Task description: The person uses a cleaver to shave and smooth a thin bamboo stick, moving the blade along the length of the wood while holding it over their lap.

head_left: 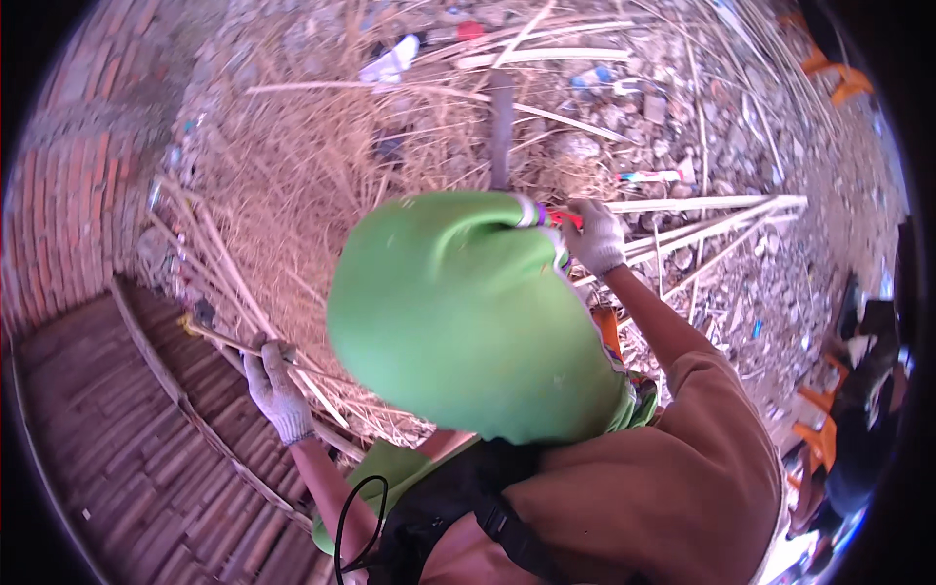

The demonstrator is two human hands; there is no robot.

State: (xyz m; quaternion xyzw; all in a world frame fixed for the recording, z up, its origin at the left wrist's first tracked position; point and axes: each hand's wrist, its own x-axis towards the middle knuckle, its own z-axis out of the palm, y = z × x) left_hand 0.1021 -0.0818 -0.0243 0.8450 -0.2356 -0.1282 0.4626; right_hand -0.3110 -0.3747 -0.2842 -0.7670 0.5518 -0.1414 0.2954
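Observation:
My left hand point(278, 395), in a pale knit glove, is closed around a thin bamboo strip point(224, 338) at the left of my lap. My right hand point(595, 239), gloved the same way, grips a red handle point(565, 218) at the right edge of the green cloth point(458, 312) over my lap. Beyond that cloth a long dark blade point(501, 127) points away from me. It looks like a machete blade, but the cloth hides where it meets the handle. Fingertips of both hands are partly hidden.
Dry shavings point(283, 185) cover the ground ahead. Split bamboo strips point(712, 205) lie at the right on rubble, near a toothpaste-like tube point(655, 176). A bamboo slat platform point(107, 429) stands at the left, below a brick wall point(68, 214). Orange chairs point(824, 429) and people are at far right.

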